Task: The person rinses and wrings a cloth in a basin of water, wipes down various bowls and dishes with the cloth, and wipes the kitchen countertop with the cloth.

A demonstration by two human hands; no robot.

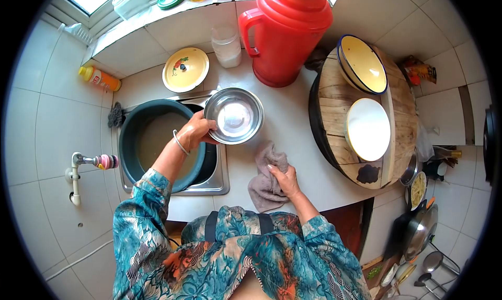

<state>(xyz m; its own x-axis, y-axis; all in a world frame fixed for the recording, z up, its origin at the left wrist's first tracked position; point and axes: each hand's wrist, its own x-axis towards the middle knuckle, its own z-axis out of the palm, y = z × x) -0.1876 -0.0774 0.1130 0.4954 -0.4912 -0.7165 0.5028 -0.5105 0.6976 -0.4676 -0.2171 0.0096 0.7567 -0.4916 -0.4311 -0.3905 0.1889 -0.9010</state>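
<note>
My left hand (198, 128) grips the rim of a shiny stainless steel bowl (234, 116), its thumb over the near left edge. The bowl is held above the counter at the sink's right side, its inside facing up toward me. On the counter edge in front of me, my right hand (285, 181) grasps a crumpled grey-brown cloth (267, 175), fingers partly hidden in its folds. Left of the bowl, a dark green basin (125, 143) with cloudy water stands in the metal sink (222, 180).
A red thermos (285, 33), a glass jar (226, 48) and a yellow enamel lid (185, 83) stand at the back. At right, a round wooden board (334, 99) carries a white bowl (368, 129) and a yellow enamel bowl (366, 65). A tap (86, 161) juts from the left wall.
</note>
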